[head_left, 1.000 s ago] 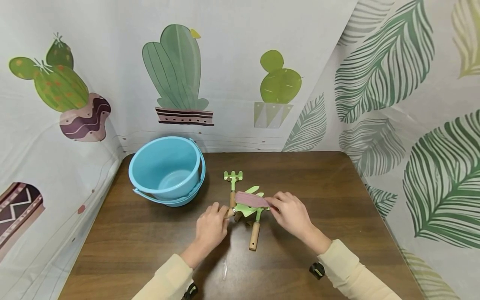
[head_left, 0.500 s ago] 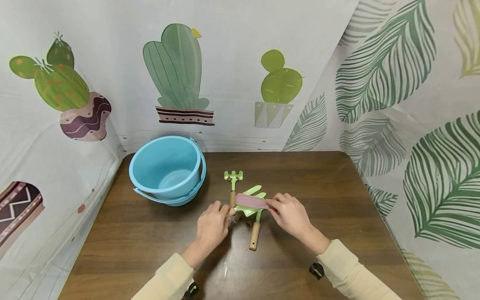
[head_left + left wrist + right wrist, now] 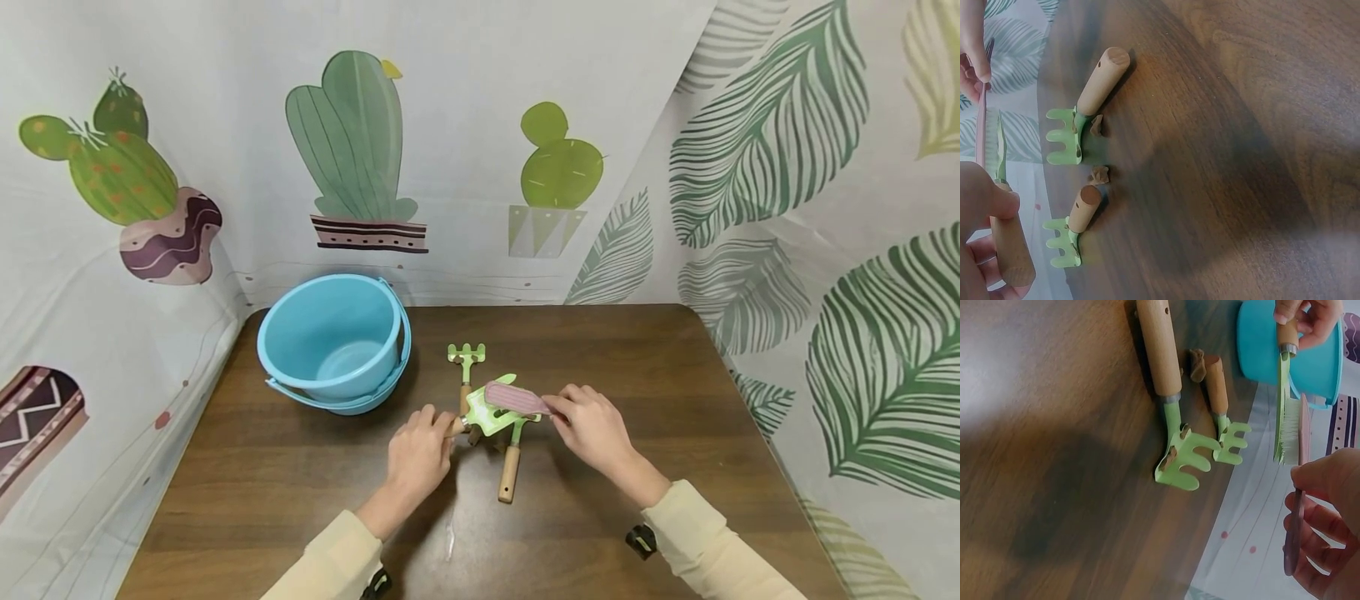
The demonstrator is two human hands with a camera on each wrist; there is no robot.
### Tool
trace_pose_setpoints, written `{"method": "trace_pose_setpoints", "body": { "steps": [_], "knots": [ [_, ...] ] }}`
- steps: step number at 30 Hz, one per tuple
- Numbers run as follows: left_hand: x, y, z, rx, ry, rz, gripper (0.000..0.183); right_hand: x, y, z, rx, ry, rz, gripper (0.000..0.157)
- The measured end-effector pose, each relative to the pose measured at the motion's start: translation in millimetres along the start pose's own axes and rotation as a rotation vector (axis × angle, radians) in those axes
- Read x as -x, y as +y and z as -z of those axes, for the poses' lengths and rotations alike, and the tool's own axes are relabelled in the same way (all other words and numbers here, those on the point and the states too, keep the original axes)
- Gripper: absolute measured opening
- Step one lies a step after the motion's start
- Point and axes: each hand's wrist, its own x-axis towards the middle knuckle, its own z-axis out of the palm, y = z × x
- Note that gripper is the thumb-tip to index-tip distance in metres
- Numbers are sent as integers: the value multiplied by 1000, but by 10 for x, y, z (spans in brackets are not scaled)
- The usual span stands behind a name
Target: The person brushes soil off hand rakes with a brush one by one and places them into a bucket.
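My left hand (image 3: 418, 454) grips the wooden handle (image 3: 1013, 250) of a small green garden hand fork (image 3: 482, 417), its tines pointing right above the table. In my right hand (image 3: 596, 429) is a pink brush (image 3: 513, 398), pinched by its darker handle (image 3: 1295, 534). White bristles (image 3: 1290, 431) face the fork's green head and meet it in the right wrist view. Below them lie two green hand rakes with wooden handles, the far rake (image 3: 467, 354) and the near rake (image 3: 508, 475). Brown clumps stick to the near rake's head (image 3: 1182, 459).
A light blue bucket (image 3: 352, 390) with its handle down stands at the back left of the brown table (image 3: 637, 358). Small brown clumps (image 3: 1099, 174) lie between the rakes. Behind the table hangs a white cloth (image 3: 465, 150) printed with cacti and leaves.
The brush has slid to the right along the fork, showing more of its green head. My left hand has shifted slightly left, my right hand slightly right. Rakes and bucket stay put.
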Motion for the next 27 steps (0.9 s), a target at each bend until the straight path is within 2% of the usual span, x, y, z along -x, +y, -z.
{"method": "trace_pose_setpoints", "body": {
  "steps": [10,27],
  "knots": [
    [37,-30,-22,1,56,-19,29,43,136,12,6,30,-37,25],
    [65,-45,-13,41,26,39,29,106,306,80,31,85,-98,26]
  ]
}}
